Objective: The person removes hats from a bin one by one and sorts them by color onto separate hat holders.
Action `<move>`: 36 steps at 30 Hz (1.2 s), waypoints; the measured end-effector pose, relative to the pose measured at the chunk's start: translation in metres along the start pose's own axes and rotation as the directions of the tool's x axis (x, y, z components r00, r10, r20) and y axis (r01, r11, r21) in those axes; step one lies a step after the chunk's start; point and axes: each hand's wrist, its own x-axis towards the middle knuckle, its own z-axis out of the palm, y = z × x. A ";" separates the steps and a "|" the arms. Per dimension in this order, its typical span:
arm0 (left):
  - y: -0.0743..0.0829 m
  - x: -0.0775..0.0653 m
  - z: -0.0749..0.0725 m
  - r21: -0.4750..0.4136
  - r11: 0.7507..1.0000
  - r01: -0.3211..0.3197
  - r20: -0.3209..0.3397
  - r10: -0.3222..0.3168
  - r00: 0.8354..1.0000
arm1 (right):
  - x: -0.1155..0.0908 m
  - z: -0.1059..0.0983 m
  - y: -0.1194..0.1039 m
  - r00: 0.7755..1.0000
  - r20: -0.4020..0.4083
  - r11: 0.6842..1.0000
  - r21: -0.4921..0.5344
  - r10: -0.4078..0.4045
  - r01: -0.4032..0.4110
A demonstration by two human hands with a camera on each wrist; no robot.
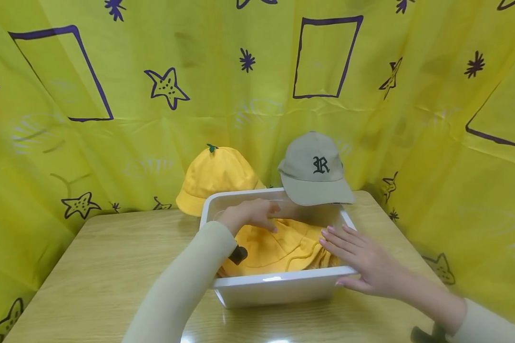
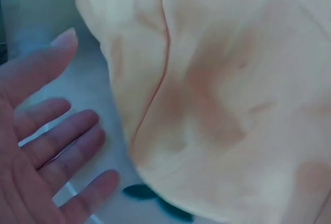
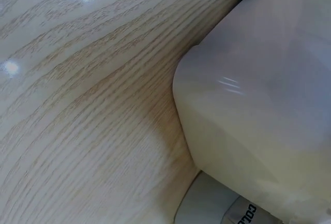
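A yellow bucket hat lies inside the white plastic bin, its brim edge folded at the right. My left hand reaches into the bin over the hat's far side. In the left wrist view, that hand has its fingers spread and relaxed beside the pale-looking hat fabric, with nothing between them. Two green leaves show at the fabric's edge. My right hand is at the bin's right rim, fingers straight and pointing inward, thumb below. It is out of sight in the right wrist view.
Behind the bin, a yellow cap with a green leaf stands at left. A grey baseball cap marked R overlaps the bin's back right corner. The wooden table meets a yellow patterned curtain. A pale item with black letters shows beside the bin.
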 end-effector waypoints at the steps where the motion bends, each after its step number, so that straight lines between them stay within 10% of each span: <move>1: 0.000 0.001 0.001 0.002 1.000 0.009 -0.006 -0.009 1.000 | 0.000 0.000 0.000 1.000 0.000 1.000 0.004 0.002 -0.002; 9: -0.003 0.002 0.015 -0.026 0.999 0.033 -0.021 -0.034 0.999 | -0.002 -0.001 -0.003 1.000 -0.010 1.000 0.023 -0.001 0.001; 17: 0.000 0.004 0.018 0.130 0.992 -0.007 -0.040 0.012 0.999 | -0.002 -0.001 -0.002 0.999 -0.032 0.999 0.032 -0.007 0.008; 36: -0.002 0.000 0.011 0.078 0.997 -0.022 -0.004 0.022 1.000 | 0.000 0.002 0.000 0.999 -0.042 1.000 0.029 0.004 -0.003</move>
